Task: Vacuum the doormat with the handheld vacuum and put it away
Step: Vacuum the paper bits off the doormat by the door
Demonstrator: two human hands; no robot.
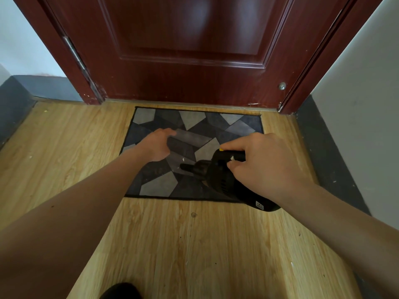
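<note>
Two hands: right hand (265, 167) grips the black plastic vacuum (218, 175) at the angular-patterned doormat's (194, 121) four o'clock; left hand (157, 145) loosely curled, empty.

Black handheld vacuum (222, 180) over grey doormat (155, 186)

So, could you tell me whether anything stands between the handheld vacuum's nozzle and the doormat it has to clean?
Nothing visible does. The right hand holds the handheld vacuum with its nozzle over the doormat; the left hand is further left, clear of the nozzle.
</note>
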